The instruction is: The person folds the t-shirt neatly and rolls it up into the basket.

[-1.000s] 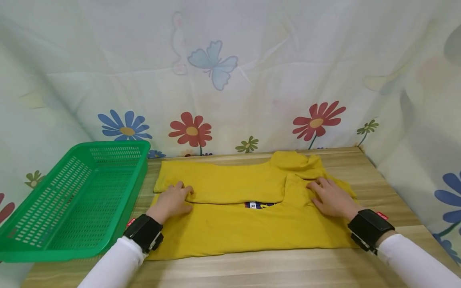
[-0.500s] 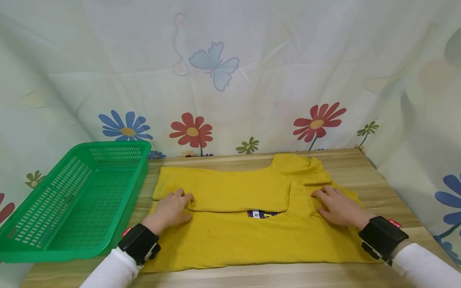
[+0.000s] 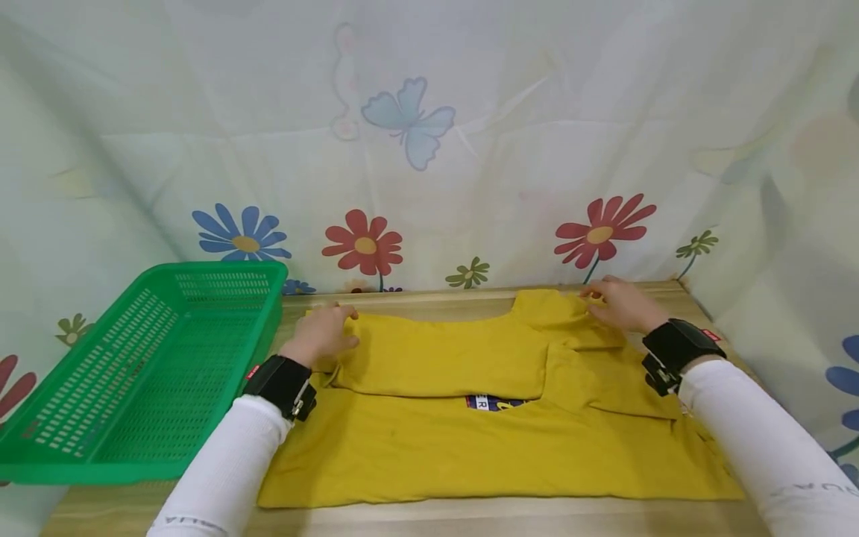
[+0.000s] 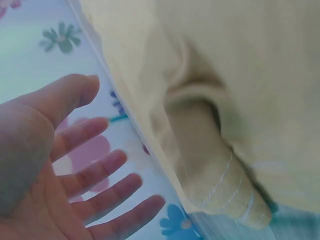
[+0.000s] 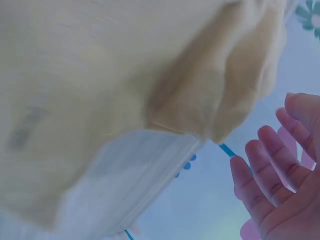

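Note:
A yellow shirt (image 3: 470,459) lies partly folded across the table, its far part turned over toward the near part. A bit of dark print (image 3: 495,403) with pale letters shows at the fold. My left hand (image 3: 324,333) hovers over the far left corner, thumb and fingers spread apart in the left wrist view. Over the bunched far right corner is my right hand (image 3: 624,302). In the right wrist view its fingers (image 5: 270,170) are loosely bent, apart from the cloth. Neither hand holds anything. A sleeve end (image 4: 215,180) with stitched lines shows in the left wrist view.
To the left stands a green plastic basket (image 3: 268,317) with slotted walls, close to the shirt's left edge. The wooden table (image 3: 463,522) meets a flowered curtain (image 3: 510,179) at the back and sides. Both wrists wear black straps (image 3: 282,388).
Both hands have left the middle of the shirt and moved toward its far corners. The shirt has slid slightly nearer, and its right side is spread wider.

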The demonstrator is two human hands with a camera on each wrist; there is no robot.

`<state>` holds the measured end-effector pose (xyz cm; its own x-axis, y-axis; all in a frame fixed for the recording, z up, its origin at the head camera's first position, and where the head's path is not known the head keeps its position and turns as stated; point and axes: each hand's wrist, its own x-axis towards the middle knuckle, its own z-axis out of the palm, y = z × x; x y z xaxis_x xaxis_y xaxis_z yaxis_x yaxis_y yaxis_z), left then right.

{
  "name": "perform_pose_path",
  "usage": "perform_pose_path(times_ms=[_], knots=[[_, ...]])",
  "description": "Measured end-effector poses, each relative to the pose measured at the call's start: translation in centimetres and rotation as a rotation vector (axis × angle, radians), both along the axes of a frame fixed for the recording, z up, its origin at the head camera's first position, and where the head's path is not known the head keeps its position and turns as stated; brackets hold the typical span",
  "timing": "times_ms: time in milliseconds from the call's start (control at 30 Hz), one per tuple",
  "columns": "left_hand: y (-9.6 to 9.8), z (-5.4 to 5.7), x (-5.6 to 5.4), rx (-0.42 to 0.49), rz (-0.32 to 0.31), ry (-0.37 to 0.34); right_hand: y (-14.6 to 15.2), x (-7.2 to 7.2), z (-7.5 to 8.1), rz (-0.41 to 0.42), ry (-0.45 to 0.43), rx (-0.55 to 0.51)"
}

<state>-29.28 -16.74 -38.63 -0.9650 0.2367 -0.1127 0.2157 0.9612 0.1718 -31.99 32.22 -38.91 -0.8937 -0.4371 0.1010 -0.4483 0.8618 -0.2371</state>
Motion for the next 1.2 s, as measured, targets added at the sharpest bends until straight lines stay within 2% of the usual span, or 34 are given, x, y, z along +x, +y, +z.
perform_pose_path(times_ms=[200, 267, 400, 500, 633, 767, 867, 1000, 1100, 1200], knots=[[-1.3, -0.3, -2.2, -0.021, 0.115, -0.004, -0.7, -2.5, 0.0, -0.082, -0.06, 0.052], [-1.9, -0.6, -2.7, -0.039, 0.128, -0.002, -0.9, -3.0, -0.4, -0.095, -0.086, 0.068], [-2.5, -1.2, -3.6, -0.055, 0.117, -0.01, -1.1, -3.8, -1.6, -0.096, -0.121, 0.108], [-2.5, -1.6, -4.1, -0.053, 0.102, -0.024, -1.2, -3.8, -2.4, -0.106, -0.153, 0.132], [-2.4, -2.3, -4.8, -0.047, 0.113, -0.05, -1.1, -4.0, -2.9, -0.123, -0.179, 0.138], [-2.6, -2.7, -5.4, -0.031, 0.117, -0.057, -1.1, -4.4, -3.4, -0.104, -0.157, 0.113], [-2.6, -2.8, -5.7, -0.011, 0.12, -0.057, -1.3, -4.6, -3.6, -0.059, -0.123, 0.082], [-2.4, -3.0, -5.9, 0.018, 0.089, -0.056, -1.4, -4.6, -3.8, 0.004, -0.093, 0.04], [-2.1, -3.3, -6.1, 0.025, 0.059, -0.047, -1.5, -4.4, -3.9, 0.01, -0.1, 0.013], [-1.8, -3.5, -6.2, 0.018, 0.055, -0.047, -1.5, -4.3, -4.1, -0.009, -0.11, 0.002]])
